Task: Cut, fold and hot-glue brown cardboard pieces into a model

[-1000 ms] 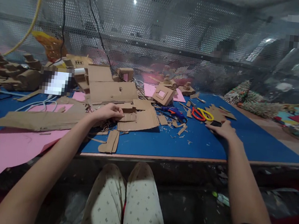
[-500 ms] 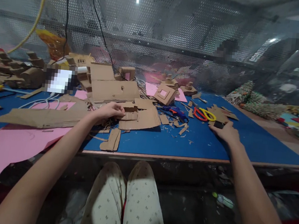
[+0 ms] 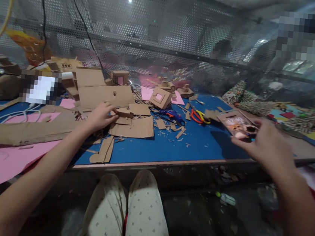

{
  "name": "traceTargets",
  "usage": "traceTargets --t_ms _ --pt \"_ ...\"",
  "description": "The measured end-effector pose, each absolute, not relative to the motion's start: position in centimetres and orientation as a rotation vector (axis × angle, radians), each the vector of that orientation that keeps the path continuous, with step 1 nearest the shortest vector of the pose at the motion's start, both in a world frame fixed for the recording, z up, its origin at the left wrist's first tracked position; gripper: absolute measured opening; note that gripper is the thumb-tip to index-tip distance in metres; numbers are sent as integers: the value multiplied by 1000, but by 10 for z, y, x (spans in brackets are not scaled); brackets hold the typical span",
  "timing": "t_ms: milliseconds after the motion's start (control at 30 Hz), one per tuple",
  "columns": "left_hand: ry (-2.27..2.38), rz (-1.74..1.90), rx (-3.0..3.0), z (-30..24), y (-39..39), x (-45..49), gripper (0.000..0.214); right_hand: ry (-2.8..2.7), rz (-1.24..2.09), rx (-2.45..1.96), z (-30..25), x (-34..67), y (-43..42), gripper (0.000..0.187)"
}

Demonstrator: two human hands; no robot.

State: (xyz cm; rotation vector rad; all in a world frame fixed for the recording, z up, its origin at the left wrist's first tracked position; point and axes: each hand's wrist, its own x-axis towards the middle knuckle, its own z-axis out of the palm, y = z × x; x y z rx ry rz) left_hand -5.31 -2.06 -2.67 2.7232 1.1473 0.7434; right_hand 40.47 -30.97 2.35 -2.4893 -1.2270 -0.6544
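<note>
My left hand [image 3: 100,115] rests on a pile of brown cardboard pieces [image 3: 128,124] on the blue table [image 3: 199,145], its fingers closed on a small cardboard strip [image 3: 124,113]. My right hand [image 3: 267,146] is raised above the table's right part and grips a phone [image 3: 237,124] with a lit screen, held tilted toward me. Red and yellow scissors [image 3: 198,116] and a blue glue gun [image 3: 171,115] lie between the two hands.
Cardboard models [image 3: 161,97] and offcuts litter the far side. A pink paper sheet [image 3: 4,154] and a long cardboard sheet [image 3: 23,132] cover the left. Perforated metal mesh [image 3: 155,31] walls the back; patterned paper trees [image 3: 246,99] lie at right. My knees [image 3: 128,205] are below the table edge.
My right hand has lifted the phone off the table and brought it up and toward me. The view has swung right. My left hand stays on the cardboard.
</note>
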Motion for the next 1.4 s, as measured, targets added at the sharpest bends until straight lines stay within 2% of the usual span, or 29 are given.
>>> traceTargets --t_ms 100,167,300,400,467,567,700,867,1400 --pt "1143 957 2729 -17 -30 -42 31 -1326 -566 -2260 23 365 -293 83" --pt "1048 935 2582 -9 -46 -23 36 -1447 -500 -2053 17 334 -264 83" --pt "583 630 1888 -2 -78 32 60 -1704 -372 -1604 1 264 -191 88" --pt "354 792 1448 -3 -80 58 70 -1700 -259 -1389 -11 216 -143 99" --pt "319 952 1250 -3 -69 60 68 -1703 -121 -1285 -18 194 -120 105" --pt "345 992 1089 -4 -50 49 66 -1730 176 -1112 -26 181 -102 108" --pt "356 1011 1067 -8 -39 37 60 -1701 662 -906 -31 187 -102 100" --pt "323 1024 1128 -9 -46 37 52 -1554 1115 -940 -36 190 -114 98" --pt "359 971 1025 -10 -50 39 48 -1575 1068 -991 -37 195 -112 99"
